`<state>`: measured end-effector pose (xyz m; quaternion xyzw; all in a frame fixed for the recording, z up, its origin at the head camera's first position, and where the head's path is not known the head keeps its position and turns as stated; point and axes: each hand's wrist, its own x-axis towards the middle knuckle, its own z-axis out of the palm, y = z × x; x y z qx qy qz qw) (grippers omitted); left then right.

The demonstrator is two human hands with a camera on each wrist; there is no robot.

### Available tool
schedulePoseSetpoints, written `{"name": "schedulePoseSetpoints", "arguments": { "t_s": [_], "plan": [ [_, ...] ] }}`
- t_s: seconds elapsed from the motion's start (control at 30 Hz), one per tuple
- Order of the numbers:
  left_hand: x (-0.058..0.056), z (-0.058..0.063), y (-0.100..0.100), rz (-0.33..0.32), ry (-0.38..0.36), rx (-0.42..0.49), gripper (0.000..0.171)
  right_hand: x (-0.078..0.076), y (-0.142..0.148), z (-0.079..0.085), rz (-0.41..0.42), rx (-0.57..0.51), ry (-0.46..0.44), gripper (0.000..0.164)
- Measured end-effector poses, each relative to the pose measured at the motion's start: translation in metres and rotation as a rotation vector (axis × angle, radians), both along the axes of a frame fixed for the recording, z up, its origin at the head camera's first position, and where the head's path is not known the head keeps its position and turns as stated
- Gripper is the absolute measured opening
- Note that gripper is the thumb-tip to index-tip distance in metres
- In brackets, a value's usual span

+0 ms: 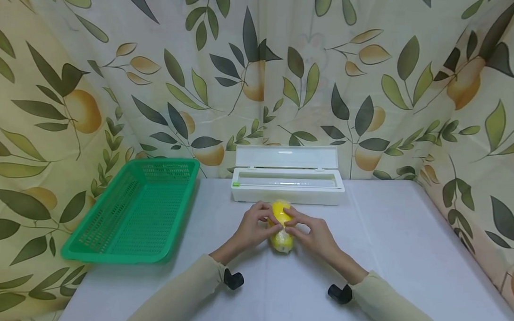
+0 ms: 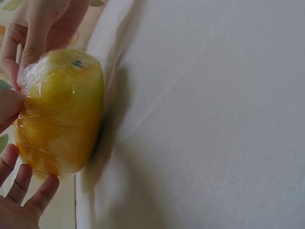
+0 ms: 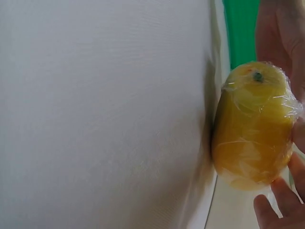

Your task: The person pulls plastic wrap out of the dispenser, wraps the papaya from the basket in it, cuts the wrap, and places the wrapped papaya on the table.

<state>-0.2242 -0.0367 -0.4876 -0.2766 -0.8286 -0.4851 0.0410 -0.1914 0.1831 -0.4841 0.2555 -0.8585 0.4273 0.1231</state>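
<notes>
An oblong yellow fruit [image 1: 283,242], like a mango in shape, lies on the table, wrapped in clear, glossy cling film. My left hand [image 1: 255,225] holds its left side, with thumb and forefinger at the film on top. From the other side my right hand [image 1: 313,232] does the same, its thumb and fingertips close to the left ones. In the left wrist view the fruit [image 2: 71,114] shows a dark green spot at one end, and the film bunches near the fingers. The right wrist view shows the fruit [image 3: 252,129] with creased film along its upper edge.
Just beyond the fruit stands a white film dispenser box [image 1: 287,196], its lid [image 1: 287,157] raised and a roll visible inside. To the left is a green plastic basket [image 1: 113,258]. A leaf-patterned curtain [image 1: 258,123] surrounds the white-covered table [image 1: 390,240].
</notes>
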Motion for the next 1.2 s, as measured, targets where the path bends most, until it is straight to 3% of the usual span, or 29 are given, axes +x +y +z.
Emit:
{"name": "schedulePoseSetpoints", "arguments": {
  "t_s": [0.33,0.5,0.8,1.2],
  "plan": [
    [0.005,0.001,-0.001,0.063,0.042,-0.052,0.018,0.001,-0.002,-0.002,-0.041,0.046,0.092,0.014],
    [0.004,-0.002,-0.002,0.025,-0.003,-0.015,0.011,-0.001,-0.001,-0.004,-0.032,0.027,0.087,0.014],
    [0.0,-0.004,0.0,0.016,-0.051,0.021,0.008,-0.003,-0.002,0.0,-0.041,0.02,0.09,0.013],
    [-0.001,-0.009,0.001,0.037,-0.052,-0.003,0.007,-0.003,-0.002,-0.002,-0.068,0.041,0.047,0.01]
  ]
}}
